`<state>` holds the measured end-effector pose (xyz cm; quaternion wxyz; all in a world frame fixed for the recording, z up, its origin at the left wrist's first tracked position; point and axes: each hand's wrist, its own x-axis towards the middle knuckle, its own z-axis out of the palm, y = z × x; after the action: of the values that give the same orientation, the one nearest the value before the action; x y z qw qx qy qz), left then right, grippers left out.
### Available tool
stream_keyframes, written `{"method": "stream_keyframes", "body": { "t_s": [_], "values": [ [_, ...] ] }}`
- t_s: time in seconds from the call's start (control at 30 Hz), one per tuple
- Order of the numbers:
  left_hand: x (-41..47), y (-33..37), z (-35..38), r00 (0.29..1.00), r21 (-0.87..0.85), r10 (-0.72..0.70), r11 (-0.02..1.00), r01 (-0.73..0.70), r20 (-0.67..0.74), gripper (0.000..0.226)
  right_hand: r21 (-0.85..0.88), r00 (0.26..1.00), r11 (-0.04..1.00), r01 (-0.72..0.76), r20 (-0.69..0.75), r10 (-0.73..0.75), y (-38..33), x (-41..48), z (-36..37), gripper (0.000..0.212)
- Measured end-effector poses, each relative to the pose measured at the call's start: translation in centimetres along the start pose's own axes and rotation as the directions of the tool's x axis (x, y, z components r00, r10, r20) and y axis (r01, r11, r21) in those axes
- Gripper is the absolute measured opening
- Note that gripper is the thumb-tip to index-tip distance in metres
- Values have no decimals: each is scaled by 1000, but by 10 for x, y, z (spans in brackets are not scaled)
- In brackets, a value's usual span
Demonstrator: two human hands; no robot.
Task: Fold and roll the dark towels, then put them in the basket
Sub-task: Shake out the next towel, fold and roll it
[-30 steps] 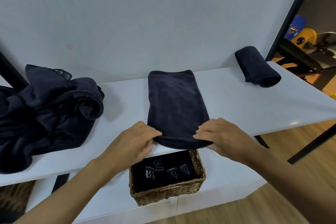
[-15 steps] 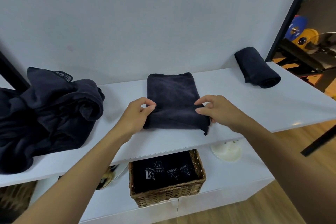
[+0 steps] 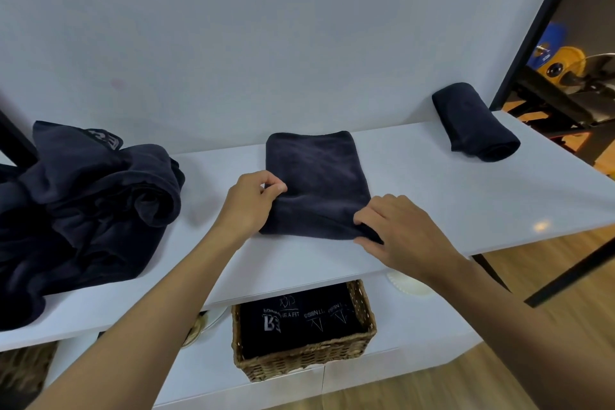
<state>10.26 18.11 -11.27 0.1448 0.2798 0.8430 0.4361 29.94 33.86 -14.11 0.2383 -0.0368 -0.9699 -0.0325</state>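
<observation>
With my left hand [image 3: 253, 200] and my right hand [image 3: 404, 231] each pinching one side of the folded towel [image 3: 319, 170] between them, I should roll it away from me evenly and tightly.

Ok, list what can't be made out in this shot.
Head view, pile of unfolded towels: cut by the left edge, count unclear.
Head view, basket: its far part hidden under the shelf.
Head view, folded towel: near right corner covered by the right hand.
Head view, white ribbed object below: mostly behind the right forearm.
</observation>
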Motion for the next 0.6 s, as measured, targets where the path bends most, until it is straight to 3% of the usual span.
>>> {"method": "stream_keyframes", "body": {
  "t_s": [0.17,0.3,0.43,0.6],
  "values": [
    [0,-2,0,1000,19,-16,1000,16,-7,16,-55,995,994,90,-42,-92,2,-2,-3,18],
    [0,-2,-1,1000,36,-21,999,21,-2,16,56,996,995,87,-9,-87,4,3,-10,14],
    [0,-3,-3,1000,46,-21,999,21,-2,17,291,977,954,-74,213,11,12,20,-26,6],
    [1,-5,-3,1000,59,-19,998,18,6,18,378,860,875,-302,504,79,24,40,-33,10]
  ]
}}
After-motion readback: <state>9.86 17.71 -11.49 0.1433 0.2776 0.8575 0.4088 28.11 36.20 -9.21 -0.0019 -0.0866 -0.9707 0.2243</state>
